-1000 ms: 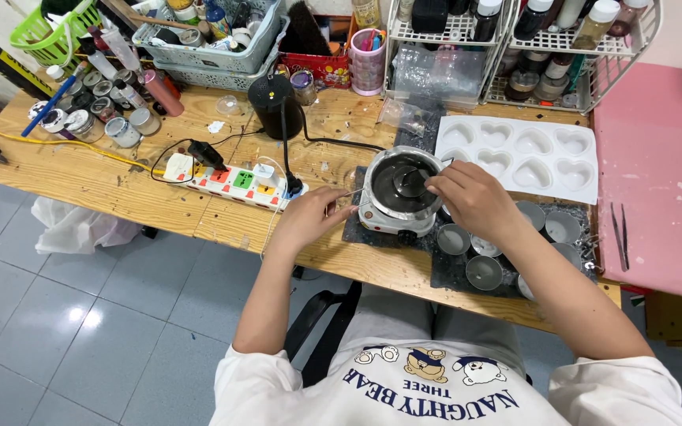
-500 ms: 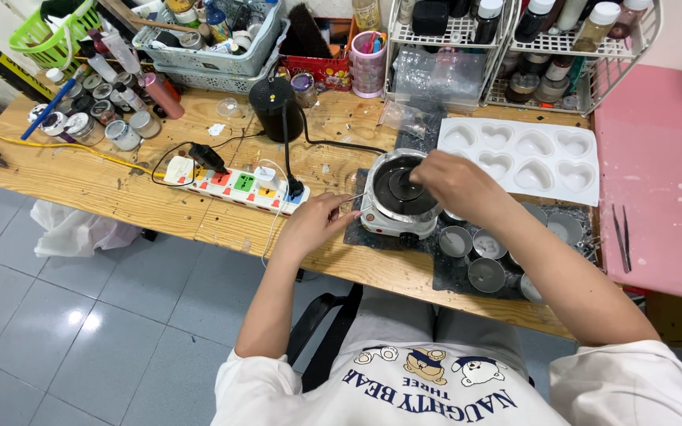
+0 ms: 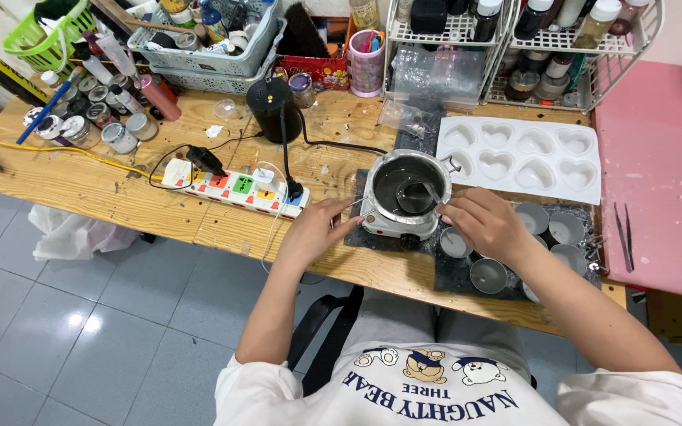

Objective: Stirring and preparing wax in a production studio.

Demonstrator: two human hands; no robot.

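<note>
Round steel melting pot (image 3: 406, 189), dark grey liquid inside, on small white hotplate (image 3: 399, 225). Left hand (image 3: 315, 233) pinching handle at nine o'clock; right hand (image 3: 487, 226) gripping stirring spoon (image 3: 433, 193) at three.

A small round metal pot (image 3: 404, 189) stands upright on a little white hotplate (image 3: 399, 225), near the front edge of the bench, about midway along it. The pot holds dark grey liquid. A thin metal spoon (image 3: 424, 192) leans into it from the right, bowl sunk in the liquid, handle slanting up to the right hand (image 3: 487, 225). The left hand (image 3: 313, 233) touches the pot's thin handle at its left side.
</note>
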